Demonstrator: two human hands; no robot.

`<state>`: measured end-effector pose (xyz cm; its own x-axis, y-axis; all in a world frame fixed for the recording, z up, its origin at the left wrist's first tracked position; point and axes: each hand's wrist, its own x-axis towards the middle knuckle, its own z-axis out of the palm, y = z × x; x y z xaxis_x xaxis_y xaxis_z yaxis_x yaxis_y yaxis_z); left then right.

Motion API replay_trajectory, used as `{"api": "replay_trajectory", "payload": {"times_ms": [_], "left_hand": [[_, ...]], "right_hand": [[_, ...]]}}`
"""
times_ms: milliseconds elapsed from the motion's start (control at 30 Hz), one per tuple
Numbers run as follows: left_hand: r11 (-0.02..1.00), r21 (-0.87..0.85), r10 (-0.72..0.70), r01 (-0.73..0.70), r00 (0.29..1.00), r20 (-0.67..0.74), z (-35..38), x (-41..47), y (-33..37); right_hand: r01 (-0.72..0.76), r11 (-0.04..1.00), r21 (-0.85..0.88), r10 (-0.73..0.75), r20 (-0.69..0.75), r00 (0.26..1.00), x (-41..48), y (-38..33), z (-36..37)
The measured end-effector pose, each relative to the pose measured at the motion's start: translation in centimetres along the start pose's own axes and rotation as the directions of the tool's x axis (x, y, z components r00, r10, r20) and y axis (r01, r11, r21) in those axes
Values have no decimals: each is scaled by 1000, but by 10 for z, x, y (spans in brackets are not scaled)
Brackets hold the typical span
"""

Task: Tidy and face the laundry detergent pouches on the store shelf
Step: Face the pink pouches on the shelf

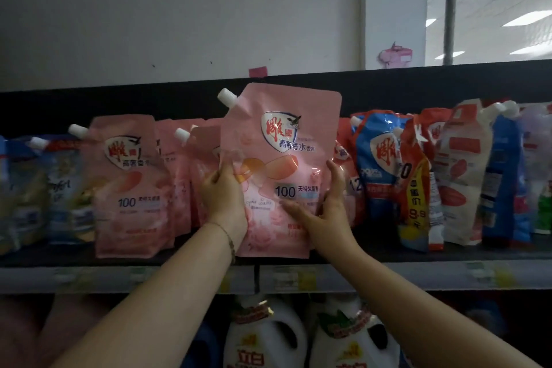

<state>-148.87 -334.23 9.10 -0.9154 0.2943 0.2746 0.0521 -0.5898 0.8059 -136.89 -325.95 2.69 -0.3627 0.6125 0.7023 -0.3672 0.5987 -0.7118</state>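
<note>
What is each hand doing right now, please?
Left hand: grips the left edge of the pink pouch.
Right hand: grips the right edge of the same pouch, thumb on its front.

The scene is taken from one head-worn camera, set close in front of the shelf (418,276) and turned squarely toward it. The wall (149,9) above the shelf is caught in the upper half, the bottles (268,337) below the shelf along the bottom edge.
</note>
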Motion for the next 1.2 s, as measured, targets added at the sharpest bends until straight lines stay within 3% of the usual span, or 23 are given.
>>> {"api": "replay_trajectory", "payload": {"times_ms": [167,367,600,700,833,933,1033,1100,1167,1200], "left_hand": [[998,46,56,-54,997,-57,-32,37,10],[957,210,212,-201,977,-30,-50,81,1],[759,536,333,-370,928,168,-70,98,-31],[717,539,356,-441,897,260,-76,97,-36],[683,445,383,-579,803,458,-93,91,-40],[559,446,410,-699,701,584,-110,80,-46],[462,478,336,-748,646,686,-124,73,-48],[237,541,302,-807,591,748,-133,73,-44],[-12,494,303,-870,467,831,-139,80,-42],[-80,444,264,-893,410,873,-140,84,-42]], "right_hand": [[113,960,-256,-119,-10,993,2,-2,55],[212,814,-541,-240,19,971,17,12,97],[154,504,-850,-72,136,988,15,33,98],[116,430,-896,-22,117,993,11,27,94],[108,305,-946,-84,87,993,0,23,97],[106,123,-987,-178,83,981,-3,17,101],[172,141,-975,-147,151,977,-3,8,105],[278,214,-936,-76,268,960,-1,4,102],[351,310,-884,39,381,924,2,1,95],[371,324,-871,93,419,903,3,0,92]]}}
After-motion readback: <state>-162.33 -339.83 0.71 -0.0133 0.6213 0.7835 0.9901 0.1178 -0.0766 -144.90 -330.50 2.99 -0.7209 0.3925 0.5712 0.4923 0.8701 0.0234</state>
